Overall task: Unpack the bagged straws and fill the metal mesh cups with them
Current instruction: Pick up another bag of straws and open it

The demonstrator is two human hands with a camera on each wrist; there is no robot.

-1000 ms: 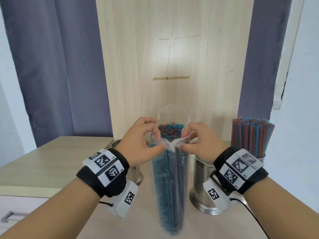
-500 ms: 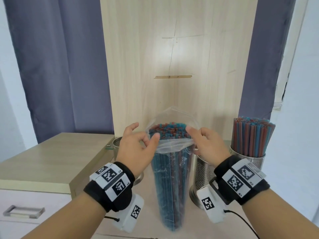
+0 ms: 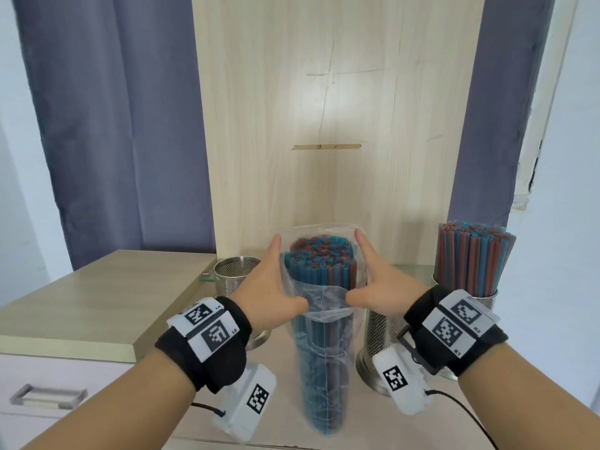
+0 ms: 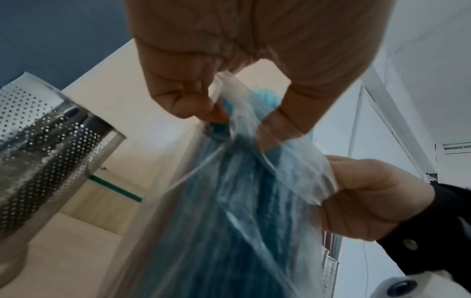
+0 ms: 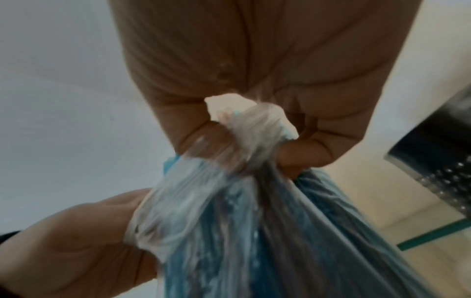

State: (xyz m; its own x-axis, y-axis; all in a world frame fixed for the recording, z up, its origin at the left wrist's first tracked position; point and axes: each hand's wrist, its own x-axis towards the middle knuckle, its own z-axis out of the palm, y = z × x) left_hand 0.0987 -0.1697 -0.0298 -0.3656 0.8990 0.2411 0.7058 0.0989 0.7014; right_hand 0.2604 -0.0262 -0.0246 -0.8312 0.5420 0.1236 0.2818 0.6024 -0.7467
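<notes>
A clear plastic bag [image 3: 324,358] of blue and red straws [image 3: 319,258] stands upright on the counter in the middle of the head view. Its mouth is wide and rolled down, so the straw tops stick out. My left hand [image 3: 272,287] holds the left side of the mouth and my right hand [image 3: 373,284] holds the right side. In the left wrist view my left fingers [image 4: 193,104] pinch the plastic [image 4: 267,161]. The right wrist view shows my right hand [image 5: 254,141] gripping bunched plastic [image 5: 244,129].
An empty mesh cup [image 3: 237,274] stands behind my left hand. Another mesh cup [image 3: 380,332] stands behind my right wrist. A third cup [image 3: 483,298] at the right is packed with straws [image 3: 470,258]. A wooden panel [image 3: 337,125] rises behind, and a lower cabinet top [image 3: 81,306] lies left.
My hands have moved apart from the pinched bag top. The mouth has spread wide and the plastic has slid down, baring the straw tops.
</notes>
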